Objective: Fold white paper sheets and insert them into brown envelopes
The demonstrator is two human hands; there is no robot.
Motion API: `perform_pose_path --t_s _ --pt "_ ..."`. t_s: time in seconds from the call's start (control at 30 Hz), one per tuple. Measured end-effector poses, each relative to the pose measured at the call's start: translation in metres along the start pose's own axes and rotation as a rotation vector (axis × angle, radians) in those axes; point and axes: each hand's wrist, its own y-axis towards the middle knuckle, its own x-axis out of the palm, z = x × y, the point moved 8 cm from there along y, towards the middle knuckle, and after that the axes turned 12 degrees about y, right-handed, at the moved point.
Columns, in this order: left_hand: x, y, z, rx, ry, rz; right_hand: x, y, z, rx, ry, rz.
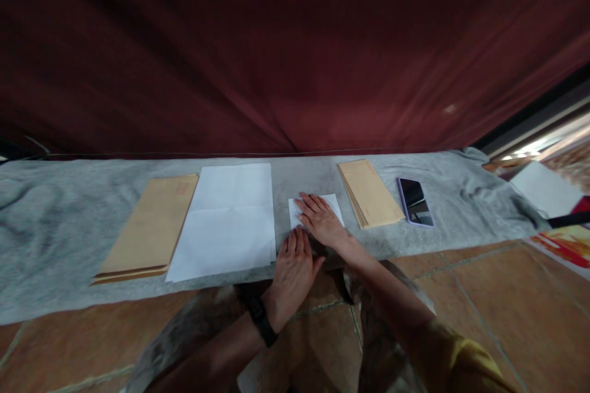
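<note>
White paper lies beneath the right hand — fingers slightly spread, gripping nothing. The left hand rests at its near edge — fingers straight, thumb out, empty.

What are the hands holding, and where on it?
Nothing looks gripped: the right hand lies flat on top of the small white paper, and the left hand is at its near edge.

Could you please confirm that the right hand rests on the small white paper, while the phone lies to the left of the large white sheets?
Not quite: the phone lies to the right of the large white sheets, as the head view shows. The right hand does rest on the small white paper.
</note>
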Motion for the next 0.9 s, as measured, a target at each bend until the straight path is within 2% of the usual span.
perform_pose_path --t_s 0.3,0.6,0.9 --pt "-0.002 0.003 0.001 0.017 0.102 -0.064 -0.011 -0.020 0.028 0.125 -0.099 0.083" --pt "0.006 -0.001 0.004 0.005 0.103 -0.016 -0.013 -0.049 0.035 0.251 -0.149 0.241" --pt "0.015 -0.005 0.008 -0.020 0.104 0.025 -0.015 -0.061 0.040 0.275 -0.118 0.350"
